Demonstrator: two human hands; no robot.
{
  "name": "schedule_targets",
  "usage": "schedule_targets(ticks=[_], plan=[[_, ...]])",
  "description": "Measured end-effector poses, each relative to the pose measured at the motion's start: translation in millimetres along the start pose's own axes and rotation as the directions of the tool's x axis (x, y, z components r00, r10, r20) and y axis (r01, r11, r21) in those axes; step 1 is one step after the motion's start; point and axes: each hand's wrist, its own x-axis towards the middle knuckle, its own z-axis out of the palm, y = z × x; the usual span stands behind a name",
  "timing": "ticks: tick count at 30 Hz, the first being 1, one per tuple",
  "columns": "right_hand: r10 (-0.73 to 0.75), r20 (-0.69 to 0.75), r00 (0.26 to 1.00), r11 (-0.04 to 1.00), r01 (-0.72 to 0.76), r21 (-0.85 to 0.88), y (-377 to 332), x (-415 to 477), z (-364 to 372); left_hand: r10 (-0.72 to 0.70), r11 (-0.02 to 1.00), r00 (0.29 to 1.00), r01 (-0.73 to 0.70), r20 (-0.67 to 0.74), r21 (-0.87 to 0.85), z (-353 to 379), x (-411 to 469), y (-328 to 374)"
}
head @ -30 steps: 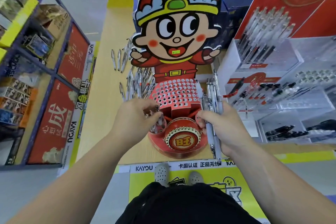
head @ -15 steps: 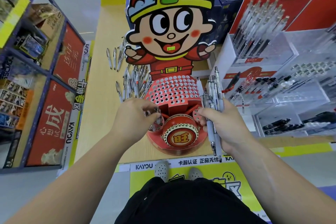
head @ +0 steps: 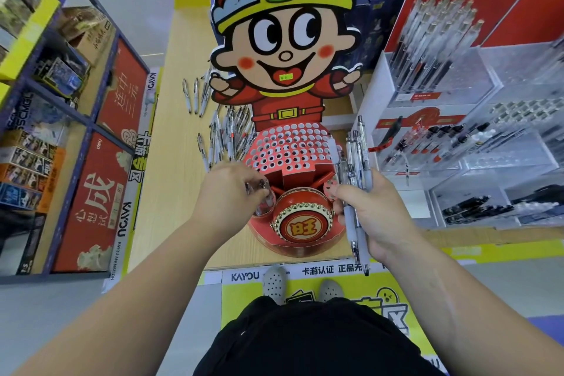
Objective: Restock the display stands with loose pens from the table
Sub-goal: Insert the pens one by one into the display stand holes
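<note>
A red cartoon-figure display stand [head: 290, 156] with a grid of small round holes stands on the yellow table [head: 183, 119]. My right hand [head: 370, 210] grips a bundle of clear pens [head: 355, 168] upright beside the stand's right edge. My left hand [head: 227, 192] sits at the stand's lower left, its fingertips pinching pens [head: 264, 195] that stand in a clear cup there. Loose pens [head: 227, 137] lie on the table behind my left hand, left of the stand.
A clear acrylic pen rack [head: 464, 131] with several pens fills the right side. Blue shelving [head: 45, 119] with boxed goods and red posters runs along the left. The red drum [head: 300, 220] forms the stand's front, near the table's front edge.
My view has dipped slightly. Both hands stay in nearly the same places, the left still at the cup, the right still holding its bundle.
</note>
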Motion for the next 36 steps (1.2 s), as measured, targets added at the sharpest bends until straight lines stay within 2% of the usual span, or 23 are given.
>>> schedule_targets(ticks=[3, 13, 16, 18, 20, 22, 29, 33, 36], plan=[[0.001, -0.004, 1.000, 1.000, -0.001, -0.005, 0, -1, -2, 0.051, 0.996, 0.999, -0.052, 0.015, 0.066, 7, -3, -3], [0.012, 0.044, 0.999, 1.000, -0.012, -0.012, -4, -6, -7, 0.030, 0.985, 0.999, -0.027, -0.015, 0.170, 15, -4, -7], [0.023, 0.138, 0.990, 0.999, -0.029, 0.041, -12, -13, -8, -0.014, 0.998, 0.997, 0.018, -0.077, 0.062, 1, -5, 16], [0.014, 0.203, 0.979, 0.997, -0.027, 0.066, -20, -19, -8, -0.117, 0.981, 0.991, 0.106, -0.062, -0.162, -15, -4, 47], [-0.015, 0.253, 0.967, 0.997, -0.006, 0.081, -27, -24, -7, -0.235, 0.839, 0.968, 0.249, 0.090, -0.483, -24, 2, 76], [-0.044, 0.280, 0.959, 0.996, 0.021, 0.086, -31, -28, -5, -0.278, 0.676, 0.935, 0.354, 0.220, -0.646, -24, 8, 95], [-0.089, 0.271, 0.958, 0.993, 0.066, 0.094, -35, -31, -17, -0.287, 0.513, 0.905, 0.421, 0.313, -0.748, -18, 19, 117], [-0.080, 0.280, 0.957, 0.995, 0.060, 0.077, -35, -30, -26, -0.269, 0.410, 0.898, 0.434, 0.348, -0.803, -15, 19, 118], [-0.058, 0.282, 0.958, 0.995, 0.034, 0.089, -34, -27, -29, -0.308, 0.344, 0.886, 0.444, 0.347, -0.828, -16, 21, 117]])
